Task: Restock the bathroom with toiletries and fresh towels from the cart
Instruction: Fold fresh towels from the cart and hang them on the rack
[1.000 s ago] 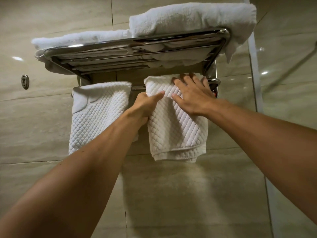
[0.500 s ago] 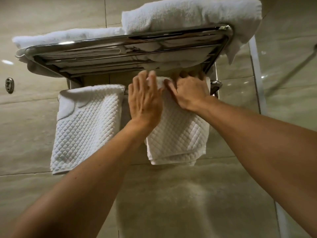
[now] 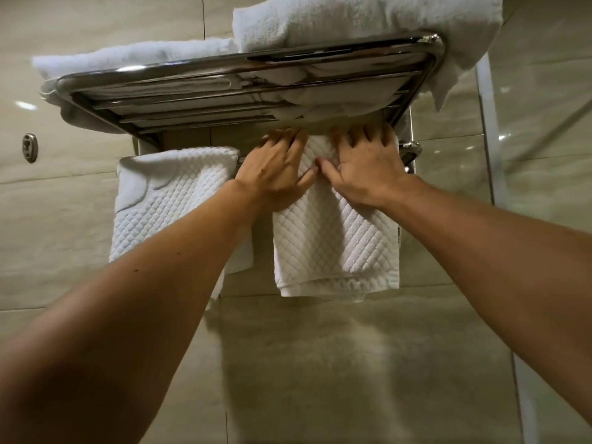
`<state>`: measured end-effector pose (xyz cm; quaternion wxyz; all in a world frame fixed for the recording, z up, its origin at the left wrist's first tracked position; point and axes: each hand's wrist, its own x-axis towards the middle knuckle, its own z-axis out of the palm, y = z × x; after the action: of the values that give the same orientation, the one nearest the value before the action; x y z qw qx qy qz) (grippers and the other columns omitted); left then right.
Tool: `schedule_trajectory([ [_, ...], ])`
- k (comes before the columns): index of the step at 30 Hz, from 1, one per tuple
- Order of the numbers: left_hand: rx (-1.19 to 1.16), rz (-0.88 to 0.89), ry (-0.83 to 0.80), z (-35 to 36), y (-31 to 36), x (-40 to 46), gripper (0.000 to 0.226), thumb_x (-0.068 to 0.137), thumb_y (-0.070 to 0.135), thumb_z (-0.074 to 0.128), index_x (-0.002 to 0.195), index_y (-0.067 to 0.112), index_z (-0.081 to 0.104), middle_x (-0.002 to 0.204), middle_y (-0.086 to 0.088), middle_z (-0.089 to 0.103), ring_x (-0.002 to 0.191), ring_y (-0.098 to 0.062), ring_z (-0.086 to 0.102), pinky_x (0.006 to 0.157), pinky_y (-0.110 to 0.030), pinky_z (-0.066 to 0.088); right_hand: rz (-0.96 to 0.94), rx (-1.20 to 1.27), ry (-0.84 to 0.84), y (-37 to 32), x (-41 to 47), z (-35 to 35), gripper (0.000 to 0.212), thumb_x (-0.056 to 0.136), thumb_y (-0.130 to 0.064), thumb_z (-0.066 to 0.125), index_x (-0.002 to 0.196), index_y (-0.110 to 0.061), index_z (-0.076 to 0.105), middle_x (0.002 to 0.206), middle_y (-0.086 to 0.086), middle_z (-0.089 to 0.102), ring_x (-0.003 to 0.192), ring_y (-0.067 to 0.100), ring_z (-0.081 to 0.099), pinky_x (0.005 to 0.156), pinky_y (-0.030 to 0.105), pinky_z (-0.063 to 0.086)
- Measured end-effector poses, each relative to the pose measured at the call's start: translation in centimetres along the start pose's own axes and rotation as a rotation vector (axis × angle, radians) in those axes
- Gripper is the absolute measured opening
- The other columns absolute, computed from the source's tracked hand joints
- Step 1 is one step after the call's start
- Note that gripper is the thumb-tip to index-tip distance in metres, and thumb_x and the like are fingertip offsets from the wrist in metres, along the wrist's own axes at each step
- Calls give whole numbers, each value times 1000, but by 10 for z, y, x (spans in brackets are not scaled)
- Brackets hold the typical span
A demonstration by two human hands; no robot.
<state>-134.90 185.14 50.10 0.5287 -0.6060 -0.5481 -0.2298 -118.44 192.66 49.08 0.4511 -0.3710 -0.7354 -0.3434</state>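
Left hand (image 3: 272, 174) and right hand (image 3: 368, 171), fingers extended, press flat on the quilted towel (image 3: 336, 248) hanging beneath the chrome rack (image 3: 243, 64).

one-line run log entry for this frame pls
step: seat hanging towel on bar | left hand: flat on towel top | right hand: flat on towel top | shelf towels: stocked

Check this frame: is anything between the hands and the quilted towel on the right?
Nothing visible. The left hand and right hand both lie flat on the quilted towel, which already hangs over the rail.
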Motion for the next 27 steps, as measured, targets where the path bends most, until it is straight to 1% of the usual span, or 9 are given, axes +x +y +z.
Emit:
schedule_trajectory([
  [2,-31,-19,0,-8,-1,-6,64,98,58,34,147,15,29,144,-16,46,127,-33,48,103,-45,40,66,52,-85,-8,0,-10,64,97,-60,28,148,-22,32,150,16,38,141,40,28,120,58,7],
  [4,-93,-66,21,-15,-7,-17,61,100,55,34,144,14,33,138,-17,50,119,-32,51,99,-43,41,90,137,-117,-19,-2,-20,55,98,-53,34,143,-22,38,147,16,40,140,40,30,120,58,7],
  [10,-80,-187,75,-37,-61,-65,48,103,27,41,145,4,36,140,-18,47,125,-33,45,107,-43,35,-89,339,76,-79,-6,-43,48,91,-38,52,136,-23,48,136,8,46,127,29,44,114,47,24],
  [13,-20,-344,87,-49,-98,-92,40,100,22,46,137,9,41,132,-15,47,113,-31,46,95,-41,40,-174,418,120,-122,-5,-48,33,89,-37,59,119,-21,56,120,5,55,112,26,51,97,39,40],
  [15,26,-462,84,-56,-119,-108,37,100,22,46,135,11,40,130,-15,45,110,-31,45,95,-43,41,-125,518,18,-144,-3,-47,31,89,-33,61,115,-20,51,113,5,58,104,27,55,86,41,49],
  [18,13,-711,22,-62,-150,-125,40,102,29,44,136,10,35,133,-17,41,117,-35,45,99,-46,39,74,644,-168,-170,5,-40,49,90,-36,62,127,-17,37,119,11,61,105,34,60,87,49,53],
  [21,-230,-930,-89,-59,-169,-129,50,103,35,44,139,7,26,142,-21,38,127,-40,45,102,-50,41,232,758,-258,-183,13,-30,69,90,-40,64,140,-16,24,131,12,57,115,36,57,94,54,50],
  [24,-598,-1010,-121,-52,-179,-127,59,104,34,43,144,0,16,143,-21,43,121,-35,51,91,-41,46,383,915,-216,-191,24,-24,66,91,-33,69,138,-15,26,129,10,56,110,31,60,82,40,52],
  [27,-892,-1068,-180,-45,-187,-125,55,96,26,54,138,-4,36,127,-19,57,106,-29,60,84,-39,53,446,975,-195,-193,30,-22,59,91,-20,70,134,-15,30,121,9,56,103,27,61,64,28,48],
])
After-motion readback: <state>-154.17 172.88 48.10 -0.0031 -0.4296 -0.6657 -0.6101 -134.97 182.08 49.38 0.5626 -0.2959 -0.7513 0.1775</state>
